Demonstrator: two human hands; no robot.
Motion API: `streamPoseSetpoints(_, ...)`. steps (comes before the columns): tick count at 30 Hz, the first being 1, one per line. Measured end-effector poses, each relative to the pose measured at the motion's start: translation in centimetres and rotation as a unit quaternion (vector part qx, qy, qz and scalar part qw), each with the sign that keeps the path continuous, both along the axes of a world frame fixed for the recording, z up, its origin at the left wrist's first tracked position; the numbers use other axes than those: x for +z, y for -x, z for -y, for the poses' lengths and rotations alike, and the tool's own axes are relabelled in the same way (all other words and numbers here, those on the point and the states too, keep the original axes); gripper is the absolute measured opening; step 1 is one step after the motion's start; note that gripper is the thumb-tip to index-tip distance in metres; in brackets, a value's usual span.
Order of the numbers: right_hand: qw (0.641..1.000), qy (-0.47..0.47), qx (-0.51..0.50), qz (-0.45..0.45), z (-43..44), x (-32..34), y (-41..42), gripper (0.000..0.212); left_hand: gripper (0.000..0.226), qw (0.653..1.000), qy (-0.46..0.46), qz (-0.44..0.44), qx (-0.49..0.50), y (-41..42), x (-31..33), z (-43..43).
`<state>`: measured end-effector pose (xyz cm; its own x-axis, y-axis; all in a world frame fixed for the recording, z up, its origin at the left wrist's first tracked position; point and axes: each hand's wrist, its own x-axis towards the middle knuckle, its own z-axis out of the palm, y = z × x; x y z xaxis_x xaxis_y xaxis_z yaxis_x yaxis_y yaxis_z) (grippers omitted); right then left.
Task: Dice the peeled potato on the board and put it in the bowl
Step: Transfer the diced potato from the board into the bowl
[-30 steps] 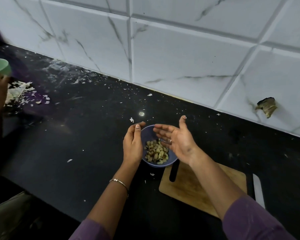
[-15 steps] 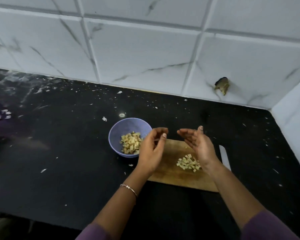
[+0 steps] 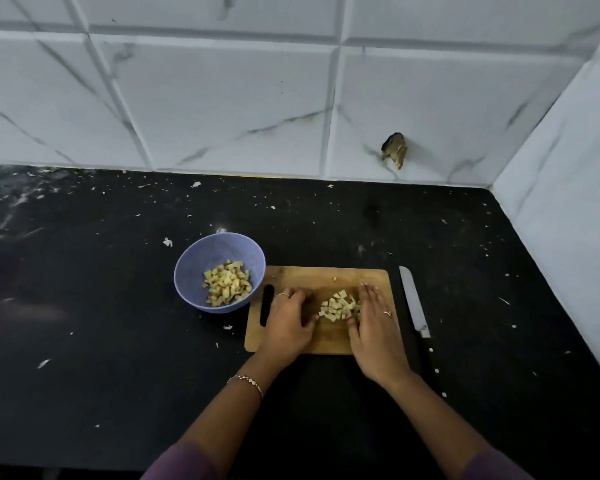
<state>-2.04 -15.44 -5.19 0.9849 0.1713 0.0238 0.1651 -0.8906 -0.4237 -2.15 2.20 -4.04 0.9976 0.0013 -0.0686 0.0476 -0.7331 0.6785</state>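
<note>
Diced potato (image 3: 338,305): one loose heap of pale cubes on the wooden board (image 3: 326,277), right of the board's middle and between your two hands. A single stray bit lies near the board's far edge.

Left hand (image 3: 288,320): it rests on the board at the heap's left side. The fingers are close together and bent in toward the cubes, and the thumb tip sits at the heap's near corner. The fingertips are hidden, so contact with the cubes cannot be confirmed. There is a ring on one finger and a bracelet (image 3: 246,380) on the wrist.

Right hand (image 3: 374,327): it lies along the heap's right side. The fingers are nearly straight and pressed together, pointing away from you, with the inner edge against the cubes. One finger carries a ring.

Bowl (image 3: 191,271): lilac and upright on the counter just left of the board's far corner. Whether it touches the board cannot be told. A second lot of potato cubes (image 3: 227,283) lies in its bottom.

Knife (image 3: 413,299): it lies on the counter just right of the board, parallel to that edge, with the tip pointing away from you and apart from your right hand.

Counter (image 3: 101,306): black and scattered with small pale scraps. Behind it and to the right stand white marbled wall tiles (image 3: 222,109), one with a broken hole (image 3: 394,150).
</note>
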Motion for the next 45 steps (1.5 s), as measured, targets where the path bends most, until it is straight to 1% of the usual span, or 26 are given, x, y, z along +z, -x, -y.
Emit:
streamPoseSetpoints(1,1.0,0.018,0.007,0.0,-0.3,0.0,-0.1,0.064,0.045,1.0,-0.001,0.005,-0.002,0.0,-0.1,0.0)
streamPoseSetpoints(3,0.999,0.015,0.03,-0.016,-0.8,0.1,-0.6,0.071,0.043,1.0,0.006,0.012,0.002,0.0,-0.4,0.0)
streamPoseSetpoints(6,0.996,0.001,0.072,-0.043,-1.4,0.3,-1.7,0.085,0.031,0.998,0.055,0.027,0.031,0.0,-0.5,-0.3)
streamPoseSetpoints(8,0.996,-0.002,0.079,-0.04,-1.9,0.3,-2.3,0.087,0.024,0.994,0.095,0.033,0.052,-0.1,-0.5,-0.6)
streamPoseSetpoints(9,0.997,-0.009,0.077,-0.025,-2.1,0.3,-2.5,0.085,0.023,0.992,0.105,0.039,0.059,-0.1,-0.5,-0.7)
streamPoseSetpoints(11,0.997,-0.027,0.075,0.015,-2.4,0.2,-2.8,0.073,0.02,0.99,0.119,0.048,0.064,-0.1,-0.5,-0.7)
streamPoseSetpoints(13,0.994,-0.033,0.088,0.05,-2.5,-0.1,-3.0,0.054,0.019,0.989,0.127,0.051,0.063,0.0,-0.5,-0.7)
streamPoseSetpoints(16,0.991,-0.034,0.108,0.077,-2.5,-0.3,-3.0,0.029,0.016,0.989,0.119,0.058,0.065,0.0,-0.7,-0.6)
streamPoseSetpoints(18,0.988,-0.056,0.108,0.094,-2.3,-0.3,-3.0,0.02,0.016,0.989,0.12,0.06,0.067,-0.1,-0.8,-0.6)
streamPoseSetpoints(20,0.987,-0.086,0.093,0.103,-1.9,-0.3,-2.8,0.019,0.018,0.988,0.125,0.055,0.068,-0.1,-0.8,-0.6)
streamPoseSetpoints(22,0.986,-0.11,0.068,0.107,-1.0,-0.2,-2.5,0.026,0.018,0.989,0.124,0.053,0.069,0.0,-0.7,-0.6)
streamPoseSetpoints(24,0.985,-0.121,0.054,0.114,0.3,-0.1,-2.4,0.042,0.018,0.989,0.12,0.052,0.072,0.0,-0.7,-0.4)
streamPoseSetpoints(25,0.987,-0.107,0.056,0.108,0.8,-0.1,-2.3,0.052,0.018,0.989,0.119,0.05,0.076,-0.1,-0.7,-0.4)
streamPoseSetpoints(26,0.99,-0.07,0.06,0.103,1.2,-0.1,-2.2,0.062,0.018,0.989,0.117,0.051,0.079,-0.1,-0.8,-0.3)
streamPoseSetpoints(28,0.992,0.037,0.063,0.098,1.4,0.0,-2.1,0.079,0.018,0.989,0.113,0.053,0.084,-0.2,-0.9,-0.3)
streamPoseSetpoints(29,0.99,0.079,0.064,0.097,1.2,0.1,-2.0,0.083,0.019,0.989,0.112,0.054,0.086,-0.2,-1.0,-0.3)
streamPoseSetpoints(31,0.985,0.124,0.071,0.101,0.5,0.1,-2.1,0.084,0.019,0.988,0.112,0.058,0.087,-0.2,-1.0,-0.3)
streamPoseSetpoints(33,0.98,0.157,0.082,0.094,-0.3,0.2,-2.2,0.079,0.018,0.987,0.117,0.06,0.088,-0.1,-1.0,-0.3)
streamPoseSetpoints(35,0.976,0.177,0.093,0.091,-0.8,0.3,-2.5,0.067,0.018,0.987,0.12,0.058,0.091,-0.1,-1.0,-0.3)
streamPoseSetpoints(41,0.97,0.18,0.137,0.089,-1.5,1.2,-3.2,0.035,0.017,0.985,0.13,0.064,0.092,-0.2,-1.3,-0.3)
streamPoseSetpoints(45,0.968,0.159,0.169,0.094,-1.8,1.2,-3.8,0.022,0.017,0.984,0.134,0.068,0.1,-0.2,-1.1,-0.2)
